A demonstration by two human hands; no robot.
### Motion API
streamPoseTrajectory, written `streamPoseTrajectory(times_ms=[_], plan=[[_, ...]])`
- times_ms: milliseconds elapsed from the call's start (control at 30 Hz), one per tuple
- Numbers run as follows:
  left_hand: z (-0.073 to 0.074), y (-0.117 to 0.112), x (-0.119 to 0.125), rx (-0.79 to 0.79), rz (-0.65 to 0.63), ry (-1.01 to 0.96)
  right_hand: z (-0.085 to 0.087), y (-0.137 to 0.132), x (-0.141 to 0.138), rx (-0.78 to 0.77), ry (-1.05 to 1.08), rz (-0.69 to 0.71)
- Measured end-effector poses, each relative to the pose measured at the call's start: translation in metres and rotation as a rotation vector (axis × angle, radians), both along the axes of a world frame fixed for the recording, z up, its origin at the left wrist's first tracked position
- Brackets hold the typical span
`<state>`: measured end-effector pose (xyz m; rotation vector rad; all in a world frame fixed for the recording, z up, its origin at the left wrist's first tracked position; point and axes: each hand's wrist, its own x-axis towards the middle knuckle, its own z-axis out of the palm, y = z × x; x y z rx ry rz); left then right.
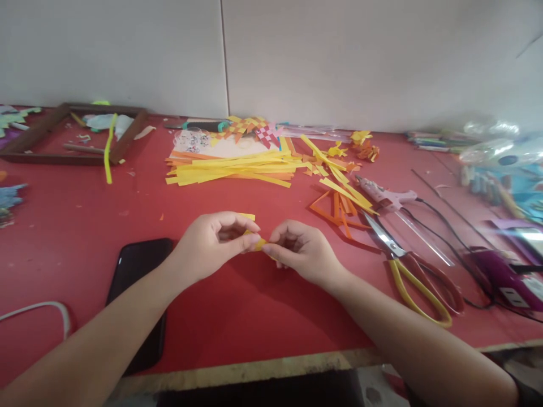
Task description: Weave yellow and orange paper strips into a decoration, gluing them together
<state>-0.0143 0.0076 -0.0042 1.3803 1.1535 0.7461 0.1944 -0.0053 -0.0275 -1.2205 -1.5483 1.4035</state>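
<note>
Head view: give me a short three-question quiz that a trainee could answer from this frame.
1. True or false: the scissors lie to the right of the right hand.
2. What do the left hand and the right hand pinch between them? A: yellow paper strip; B: coin; C: paintbrush.
3. Fill in: the black phone lies nearer the ___ hand.
Key: 1 true; 2 A; 3 left.

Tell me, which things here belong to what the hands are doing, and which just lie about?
In use: the yellow strip pinched between left hand and right hand; probably the pile of yellow strips too.
Lying about: scissors, glue gun, phone, wooden frame.
</note>
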Motion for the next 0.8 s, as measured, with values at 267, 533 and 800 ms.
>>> streamPoseTrajectory(times_ms=[267,533,800], plan=[[0.0067,-0.0006,0.0023,0.003,0.193,-0.089,0.0034,0.0021,-0.0023,0.015,0.123,-0.042],[0.0055,0.0000,0.0026,-0.006,0.222,-0.111,0.0034,0.0025,0.0016,-0.037,0.159,-0.110],[0.0035,-0.0013,0.0013,0.062,0.189,-0.005,0.0006,0.0028,0.0022,-0.033,0.120,-0.122]])
